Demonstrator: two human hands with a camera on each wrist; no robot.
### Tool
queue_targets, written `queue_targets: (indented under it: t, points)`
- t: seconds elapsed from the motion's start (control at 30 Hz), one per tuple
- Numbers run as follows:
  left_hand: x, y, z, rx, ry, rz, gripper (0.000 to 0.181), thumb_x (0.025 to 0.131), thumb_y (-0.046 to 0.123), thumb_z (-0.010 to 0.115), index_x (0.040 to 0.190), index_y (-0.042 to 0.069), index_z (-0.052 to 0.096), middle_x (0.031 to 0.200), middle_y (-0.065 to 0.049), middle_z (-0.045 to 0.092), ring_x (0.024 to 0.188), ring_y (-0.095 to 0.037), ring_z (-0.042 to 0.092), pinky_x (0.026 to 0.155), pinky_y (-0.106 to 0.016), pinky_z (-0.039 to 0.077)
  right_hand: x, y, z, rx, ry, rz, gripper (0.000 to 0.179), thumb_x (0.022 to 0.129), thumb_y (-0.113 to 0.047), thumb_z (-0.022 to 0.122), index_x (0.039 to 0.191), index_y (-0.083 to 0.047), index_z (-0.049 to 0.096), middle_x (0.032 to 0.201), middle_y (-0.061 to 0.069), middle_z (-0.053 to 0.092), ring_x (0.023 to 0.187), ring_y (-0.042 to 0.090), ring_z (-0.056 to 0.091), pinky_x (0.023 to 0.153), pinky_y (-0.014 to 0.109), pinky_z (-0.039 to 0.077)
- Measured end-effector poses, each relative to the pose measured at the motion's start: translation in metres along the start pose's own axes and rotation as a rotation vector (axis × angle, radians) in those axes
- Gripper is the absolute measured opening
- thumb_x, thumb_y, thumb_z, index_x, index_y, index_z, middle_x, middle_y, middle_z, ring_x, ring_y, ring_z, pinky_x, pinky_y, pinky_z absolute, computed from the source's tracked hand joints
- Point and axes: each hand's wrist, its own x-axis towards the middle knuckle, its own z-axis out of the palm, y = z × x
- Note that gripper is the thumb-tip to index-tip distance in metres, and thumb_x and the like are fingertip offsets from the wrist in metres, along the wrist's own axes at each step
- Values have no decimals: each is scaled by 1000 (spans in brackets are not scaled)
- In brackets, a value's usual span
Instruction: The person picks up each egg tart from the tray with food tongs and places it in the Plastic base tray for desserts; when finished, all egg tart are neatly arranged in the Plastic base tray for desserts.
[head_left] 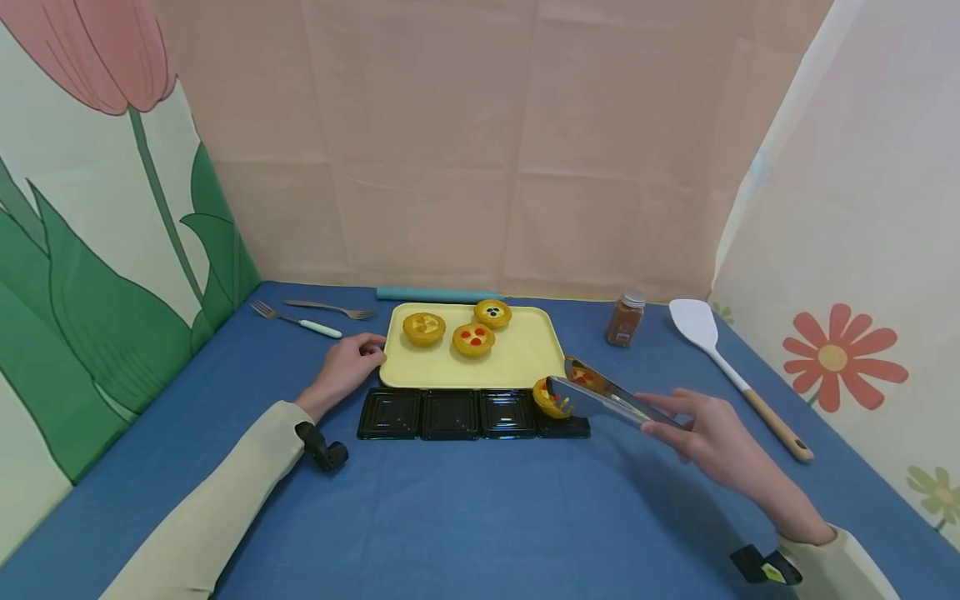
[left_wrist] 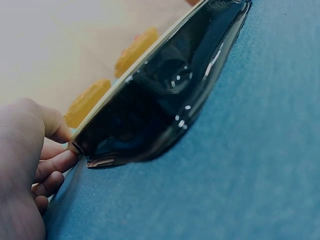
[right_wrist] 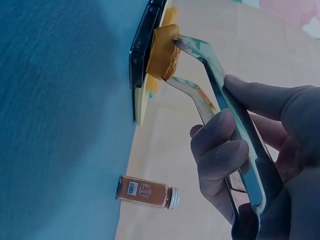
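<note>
- Cream sleeve (head_left: 202, 500) of the left arm comes nearest, reaching in over the blue desk (head_left: 472, 508) from the lower left
- Fork with a pale handle (head_left: 318, 328), lying slantwise near the left edge of the desk, and just behind it a plainer brownish fork (head_left: 318, 306)
- Left hand (head_left: 348, 363) pinching the left edge of the yellow tray (head_left: 517, 362) between thumb and fingers
- Black tray (head_left: 450, 414) with four compartments in a row, lying just in front of the yellow one
- Blue-green bar (head_left: 438, 294) along the back, behind the yellow tray
- Three tarts on the yellow tray: one with yellow pieces (head_left: 424, 329) at the left, one with red dots (head_left: 473, 340) in the middle, one with dark berries (head_left: 492, 313) behind it
- Fourth tart (head_left: 547, 402), gripped by the tongs (head_left: 618, 408) at the rightmost compartment of the black tray; I cannot tell whether it rests there
- Brown jar (head_left: 624, 323) with a pale cap, upright near the back
- Right hand (head_left: 697, 429) pinching the tongs, thumb on one side and fingers on the other
- White spatula (head_left: 727, 367) with a wooden handle, lying farthest right on the desk
</note>
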Motion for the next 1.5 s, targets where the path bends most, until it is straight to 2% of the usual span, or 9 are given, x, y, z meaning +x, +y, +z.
queue_targets:
  t: [0.23, 0.4, 0.5, 0.77, 1.1, 1.3, 1.5]
  points:
    - [1, 2, -1, 0, 0, 4, 43, 97, 17, 55, 136, 1, 61, 106, -12, 66, 83, -25, 55, 75, -39, 41, 0, 3, -1, 6, -23, 26, 48, 93, -30, 75, 134, -8, 67, 100, 5, 62, 46, 19, 56, 44, 28, 39]
    - [-1, 2, -1, 0, 0, -4, 43, 97, 17, 55, 136, 1, 61, 105, -12, 66, 82, -25, 55, 74, -39, 42, 0, 4, -2, 2, -41, 74, 51, 92, -35, 75, 135, -10, 66, 118, 15, 64, 50, 20, 59, 45, 30, 40]
    - [-2, 2, 0, -1, -2, -12, 43, 97, 17, 55, 136, 0, 61, 106, -13, 66, 84, -26, 55, 75, -39, 43, 0, 5, -2, 10, -45, 95, 53, 91, -36, 76, 136, -10, 66, 122, 18, 64, 52, 20, 61, 45, 30, 39]
    - [-2, 4, 0, -2, 3, -4, 43, 97, 17, 55, 136, 0, 61, 106, -13, 66, 84, -25, 55, 74, -39, 42, -2, 5, -4, 34, -37, 122, 53, 91, -37, 75, 136, -11, 65, 117, 17, 66, 54, 22, 62, 44, 31, 39]
    - [-2, 2, 0, -3, 2, -12, 43, 96, 17, 55, 135, 0, 61, 106, -13, 66, 85, -26, 56, 76, -40, 43, 4, 0, -10, 6, 20, 124, 52, 90, -38, 76, 134, -13, 66, 107, 13, 67, 54, 22, 64, 42, 32, 39]
    - [-3, 2, 1, -3, 0, -24, 43, 96, 17, 55, 136, 0, 61, 108, -14, 66, 87, -27, 57, 77, -41, 44, 17, -7, -11, -26, 47, 88, 52, 91, -38, 76, 134, -12, 66, 97, 7, 67, 53, 16, 60, 44, 32, 38]
    - [-2, 3, 1, -12, 6, -30, 42, 97, 17, 55, 135, 2, 62, 107, -13, 66, 87, -27, 57, 78, -40, 44, 35, -13, -9, -45, 60, 61, 47, 90, -31, 78, 132, -12, 68, 98, 7, 69, 54, 15, 60, 47, 32, 41]
